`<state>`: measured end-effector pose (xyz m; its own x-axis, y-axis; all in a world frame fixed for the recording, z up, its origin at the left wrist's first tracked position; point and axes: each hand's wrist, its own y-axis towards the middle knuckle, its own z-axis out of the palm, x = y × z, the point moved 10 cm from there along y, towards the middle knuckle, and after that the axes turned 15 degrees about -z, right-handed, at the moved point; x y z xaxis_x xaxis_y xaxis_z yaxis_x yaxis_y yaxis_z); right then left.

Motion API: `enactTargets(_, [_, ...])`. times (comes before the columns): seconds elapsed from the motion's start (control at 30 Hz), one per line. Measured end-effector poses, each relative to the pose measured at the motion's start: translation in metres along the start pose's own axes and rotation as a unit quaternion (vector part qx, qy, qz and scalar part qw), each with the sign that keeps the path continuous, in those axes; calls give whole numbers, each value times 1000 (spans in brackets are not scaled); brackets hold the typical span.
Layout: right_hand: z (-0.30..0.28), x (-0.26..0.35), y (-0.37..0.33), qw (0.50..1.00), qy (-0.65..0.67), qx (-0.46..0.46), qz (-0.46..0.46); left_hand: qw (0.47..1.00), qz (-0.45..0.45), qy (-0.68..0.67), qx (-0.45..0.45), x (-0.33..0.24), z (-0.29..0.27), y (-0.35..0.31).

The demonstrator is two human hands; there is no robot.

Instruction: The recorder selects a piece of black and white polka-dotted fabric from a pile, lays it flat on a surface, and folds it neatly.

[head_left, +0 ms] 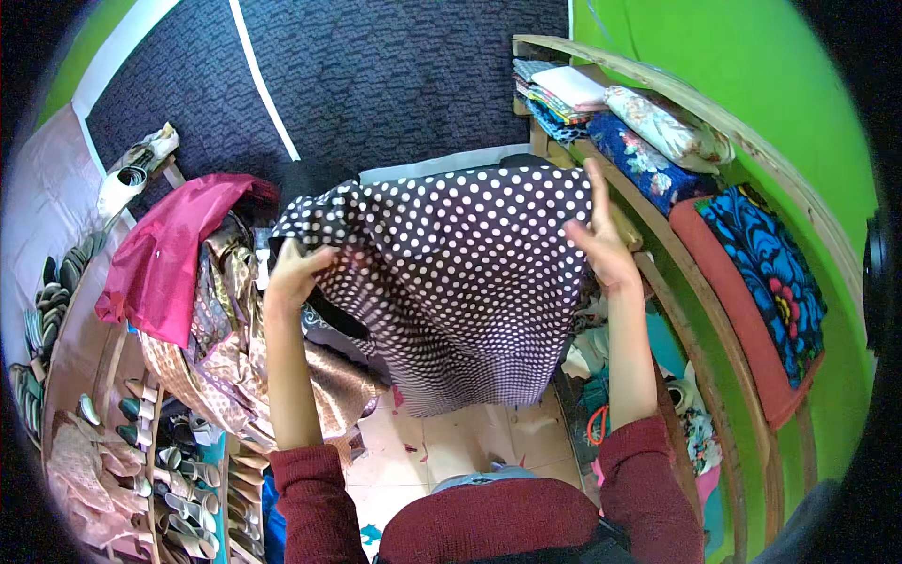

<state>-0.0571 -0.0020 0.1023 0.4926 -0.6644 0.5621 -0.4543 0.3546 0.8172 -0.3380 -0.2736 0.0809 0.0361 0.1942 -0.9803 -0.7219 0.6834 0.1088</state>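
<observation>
Far left: shoes point(193, 508) in rows on a rack, several pairs, too crowded and small for an exact count; outer ones bend into the dark rim.
Next: pink cloth point(155, 268), one, draped; beside and below it, gold patterned cloth point(324, 381), in folds, number of pieces unclear, part hidden behind the forearm.
Left hand point(293, 273), one: clamped on the left end of the dotted cloth, thumb in front pointing right, other fingers largely hidden.
Centre: black dotted cloth point(470, 263), white spots, one piece, stretched in the air between both hands above the tiled floor point(470, 442). Its upper edge runs left to right, slightly higher at right; the rest hangs down toward the wearer. Foreshortening leaves the true long axis uncertain; the back is unseen.
Right hand point(606, 240), one: clamped on the right edge, thumb in front, one finger upright, others partly concealed.
Right: white floral bundle point(662, 127), one; blue floral cloth point(634, 155), one, beneath it, partly covered; orange-red cloth point(700, 273), one, under a black-and-blue flowered cloth point(766, 282), one. Folded stack point(554, 108), one, at the shelf's far end, layers uncountable.
</observation>
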Motion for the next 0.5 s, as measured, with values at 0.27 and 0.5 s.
enactTargets(0.27, [-2, -50, 15, 995, 61, 47, 71, 976, -148, 137, -88, 71, -57, 60])
enactTargets(0.5, [-5, -21, 31, 991, 118, 56, -3, 999, -42, -13, -17, 29, -2, 46])
